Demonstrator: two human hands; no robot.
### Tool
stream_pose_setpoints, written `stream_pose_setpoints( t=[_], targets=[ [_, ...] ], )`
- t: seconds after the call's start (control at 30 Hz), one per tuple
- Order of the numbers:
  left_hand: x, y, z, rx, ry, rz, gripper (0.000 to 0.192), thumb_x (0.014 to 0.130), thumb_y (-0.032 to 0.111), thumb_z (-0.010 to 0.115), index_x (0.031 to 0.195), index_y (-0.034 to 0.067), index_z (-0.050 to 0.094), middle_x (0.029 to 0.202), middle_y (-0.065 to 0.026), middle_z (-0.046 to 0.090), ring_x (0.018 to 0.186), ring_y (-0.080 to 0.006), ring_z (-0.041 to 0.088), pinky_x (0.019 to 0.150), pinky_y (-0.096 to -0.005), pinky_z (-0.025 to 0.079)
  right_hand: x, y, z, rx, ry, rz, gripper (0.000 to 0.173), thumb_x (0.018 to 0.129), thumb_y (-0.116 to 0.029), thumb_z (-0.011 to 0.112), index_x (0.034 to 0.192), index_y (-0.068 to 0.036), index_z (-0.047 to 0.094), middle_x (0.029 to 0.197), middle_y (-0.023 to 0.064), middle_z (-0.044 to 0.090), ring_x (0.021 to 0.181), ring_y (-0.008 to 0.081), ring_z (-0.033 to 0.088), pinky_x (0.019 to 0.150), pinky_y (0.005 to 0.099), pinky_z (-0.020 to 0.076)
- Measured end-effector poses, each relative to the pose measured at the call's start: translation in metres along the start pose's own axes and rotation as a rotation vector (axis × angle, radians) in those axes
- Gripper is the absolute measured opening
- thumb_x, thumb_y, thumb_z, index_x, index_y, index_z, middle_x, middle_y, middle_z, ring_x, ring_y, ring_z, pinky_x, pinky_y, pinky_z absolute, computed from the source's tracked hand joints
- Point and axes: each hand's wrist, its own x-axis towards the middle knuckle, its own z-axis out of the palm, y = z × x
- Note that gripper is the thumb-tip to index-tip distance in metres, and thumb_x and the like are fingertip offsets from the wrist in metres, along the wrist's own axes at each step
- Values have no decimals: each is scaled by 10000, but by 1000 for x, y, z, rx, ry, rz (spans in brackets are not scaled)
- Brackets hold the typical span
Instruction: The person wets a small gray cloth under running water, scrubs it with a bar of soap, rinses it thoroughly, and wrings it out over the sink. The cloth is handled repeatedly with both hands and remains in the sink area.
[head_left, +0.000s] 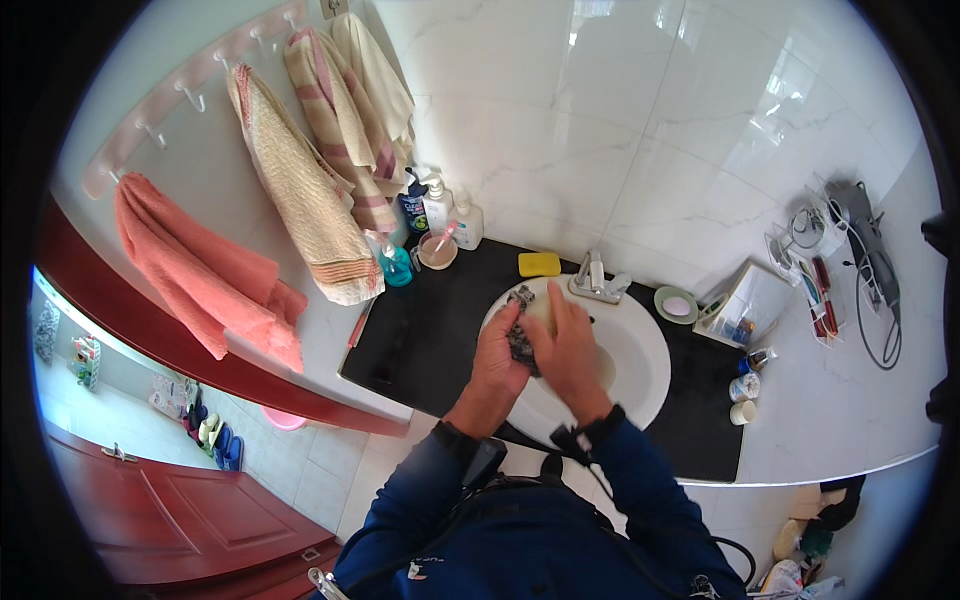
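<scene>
Above the white washbasin, my left hand grips a small bunched grey-and-black mottled cloth. My right hand is pressed against the cloth from the right, its thumb and fingers on it. Much of the cloth is hidden between the two hands. Cloudy pale water lies in the bottom of the basin, partly behind my right hand. Just beyond my hands stands a chrome faucet at the basin's back rim. A yellow sponge or soap block rests on the black counter behind the basin.
A green dish with pink soap is right of the faucet. A leaning mirror and small bottles line the right side. Pump bottles and a mug occupy the back left corner. Towels hang at left.
</scene>
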Motion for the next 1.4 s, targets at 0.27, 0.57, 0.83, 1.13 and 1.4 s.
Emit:
stream_pose_setpoints(
  t=[0.27,0.57,0.83,1.13,1.4],
  targets=[
    [-13,-9,-2,129,61,99,211,979,92,543,1165,5,595,1062,-97,673,933,-212,667,869,-360,554,-7,8,7,228,-18,435,542,962,-308,628,1347,59,530,1086,224,660,980,349,635,908,392,482],
    [-17,8,-9,55,-105,-16,313,1037,168,416,1272,2,541,1206,-127,631,1085,-232,637,950,-382,525,9,-23,-1,4,40,-261,638,846,-312,716,1361,18,535,1042,213,624,992,385,571,859,451,467],
    [-3,9,-23,36,-79,40,353,1024,251,448,1257,12,567,1174,-116,657,1074,-230,647,959,-383,525,-4,-22,8,41,10,-135,638,874,-342,697,1360,35,527,1006,195,633,942,380,580,829,469,452],
    [-4,3,-22,25,-145,38,306,1027,210,446,1225,23,586,1119,-80,675,1033,-200,658,911,-371,545,42,1,13,-99,45,14,548,893,-358,671,1294,2,572,962,229,651,931,403,601,817,478,475],
    [-9,21,-22,-103,-62,43,385,1039,279,391,1219,10,599,1211,-135,664,1086,-269,653,968,-415,526,-9,19,20,804,-164,710,422,1020,-400,540,1105,-3,653,915,34,664,825,139,624,747,285,501]
  ],
)
